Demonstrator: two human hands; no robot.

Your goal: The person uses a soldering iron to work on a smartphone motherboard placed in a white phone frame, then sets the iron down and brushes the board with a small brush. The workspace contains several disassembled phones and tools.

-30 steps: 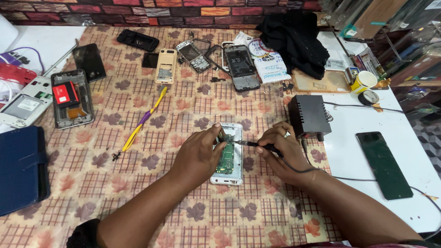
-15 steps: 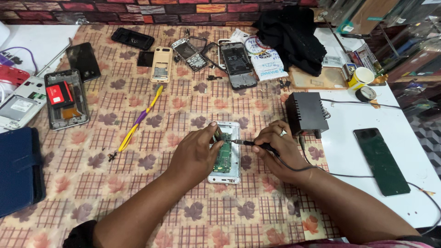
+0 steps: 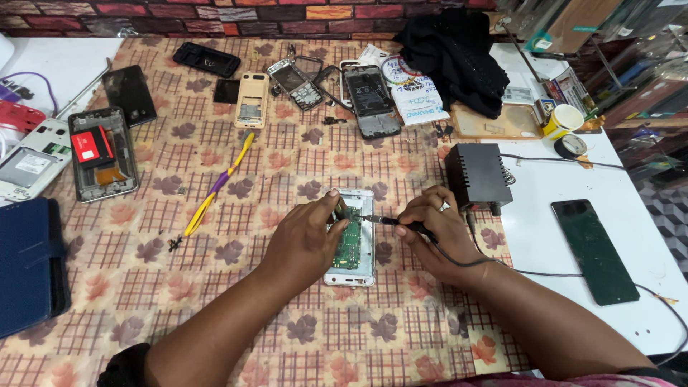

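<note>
Opened white phone (image 3: 356, 247) with bare green circuit board, flat on patterned worktop (image 3: 287, 165): light, rigid, fragile. Left hand (image 3: 304, 240) fingers pin its edge; right hand (image 3: 437, 229) pinches black corded soldering iron (image 3: 390, 222), tip at board.

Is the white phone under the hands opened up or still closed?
Opened. The white phone lies flat with its back off and green circuit board exposed; the right hand holds a soldering iron over it.

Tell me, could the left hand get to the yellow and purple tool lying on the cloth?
Probably yes. The left hand rests on the opened phone, and only bare patterned cloth lies between it and the yellow and purple tool.
</note>
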